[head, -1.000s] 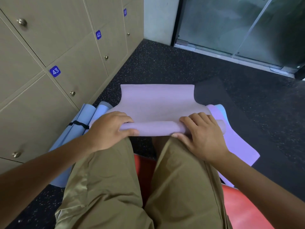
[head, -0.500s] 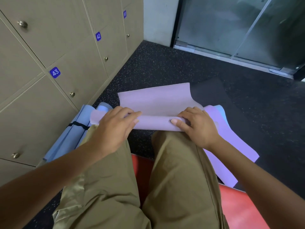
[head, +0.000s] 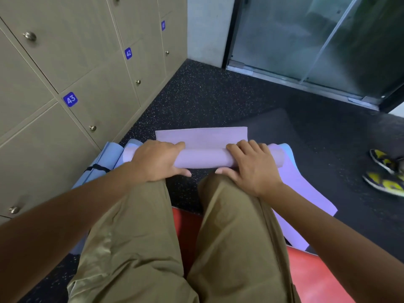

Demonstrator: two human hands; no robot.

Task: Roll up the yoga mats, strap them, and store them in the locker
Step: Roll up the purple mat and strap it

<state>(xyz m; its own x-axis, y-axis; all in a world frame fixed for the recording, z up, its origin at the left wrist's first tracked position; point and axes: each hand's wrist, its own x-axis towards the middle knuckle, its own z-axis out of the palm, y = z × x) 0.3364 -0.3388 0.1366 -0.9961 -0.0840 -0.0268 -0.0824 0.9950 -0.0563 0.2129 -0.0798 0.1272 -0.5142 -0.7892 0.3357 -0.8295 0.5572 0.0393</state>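
The left hand point(head: 156, 160) and right hand point(head: 251, 164) each curl over the purple mat roll point(head: 204, 158), thumbs tucked beneath, gripping it above the knees. The roll's long axis runs 9 to 3 o'clock, both hands equally near. Its short unrolled tail point(head: 201, 136) lies toward 12 o'clock, with bare floor point(head: 218, 101) beyond. At 9 o'clock, a strapped blue mat point(head: 102, 162) lies against the lockers point(head: 98, 88); shoes point(head: 387, 171) sit at 3.
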